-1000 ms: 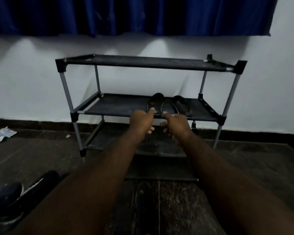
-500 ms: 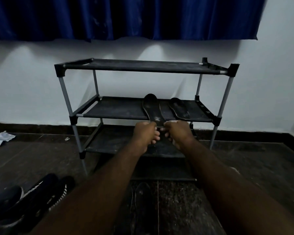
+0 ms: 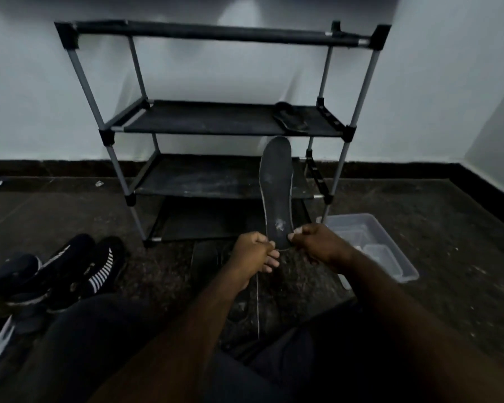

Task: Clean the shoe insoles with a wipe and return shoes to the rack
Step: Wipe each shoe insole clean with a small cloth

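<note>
Centrally, the left hand (image 3: 255, 251) and right hand (image 3: 317, 242) each pinched the heel end of a long dark grey foam insole (image 3: 276, 193), held upright before the black metal-framed shoe rack (image 3: 201, 117). Another dark insole (image 3: 290, 119) lay on its middle shelf, right of centre. Black striped sneakers (image 3: 70, 269) sat lower left, and a clear plastic tub (image 3: 373, 234) at right.

One shoe rack (image 3: 201, 117) is standing at the wall. Two insoles are showing: the held insole (image 3: 276, 193), which the left hand (image 3: 253, 253) and right hand (image 3: 319, 242) are pinching, two hands in all, and the shelved insole (image 3: 291, 120), lying on the rack. At least four shoes (image 3: 64, 264) are lying at the left, one cropped; dim light is limiting that count. One clear tub (image 3: 390, 257) is sitting at the right.
</note>
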A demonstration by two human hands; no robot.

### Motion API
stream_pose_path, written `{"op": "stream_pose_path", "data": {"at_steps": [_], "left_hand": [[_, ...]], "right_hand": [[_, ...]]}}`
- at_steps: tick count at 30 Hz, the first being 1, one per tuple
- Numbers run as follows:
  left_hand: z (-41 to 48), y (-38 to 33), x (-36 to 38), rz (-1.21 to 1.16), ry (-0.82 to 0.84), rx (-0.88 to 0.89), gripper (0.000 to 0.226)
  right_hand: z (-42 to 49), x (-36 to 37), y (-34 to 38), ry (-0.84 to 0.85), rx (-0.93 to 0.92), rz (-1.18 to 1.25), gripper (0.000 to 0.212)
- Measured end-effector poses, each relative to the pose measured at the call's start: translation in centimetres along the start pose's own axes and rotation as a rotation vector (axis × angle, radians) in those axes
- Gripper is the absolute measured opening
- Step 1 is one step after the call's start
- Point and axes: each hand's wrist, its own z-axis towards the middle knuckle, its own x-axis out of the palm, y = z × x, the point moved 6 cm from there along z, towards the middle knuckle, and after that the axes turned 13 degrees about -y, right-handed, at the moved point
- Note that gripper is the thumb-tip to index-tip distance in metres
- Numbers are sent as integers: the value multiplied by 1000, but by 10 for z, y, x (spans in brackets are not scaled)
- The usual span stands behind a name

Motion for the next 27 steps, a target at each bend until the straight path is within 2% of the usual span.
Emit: {"op": "stream_pose_path", "data": {"at_steps": [5,9,13,17,19,22,25,27], "left_hand": [[-1,66,3,91,48,-140,7],[-1,110,14,170,78,-257,4],[1,147,25,221,103,-363,5],[7,161,28,257,114,-387,6],[10,164,28,281,113,-384,8],[13,169,26,308,100,-375,10],[11,174,24,325,101,-394,9],[11,178,21,325,96,-407,9]], "right_hand": [[12,13,-54,61,73,-91,29],[18,34,-106,155,228,-352,33],[25,52,-138,310,340,-518,23],[38,58,-144,325,315,-587,9],[38,64,-150,355,346,-597,12],[39,71,-148,363,293,-651,8],[36,77,-142,366,234,-637,19],[36,83,-144,398,215,-675,9]]}}
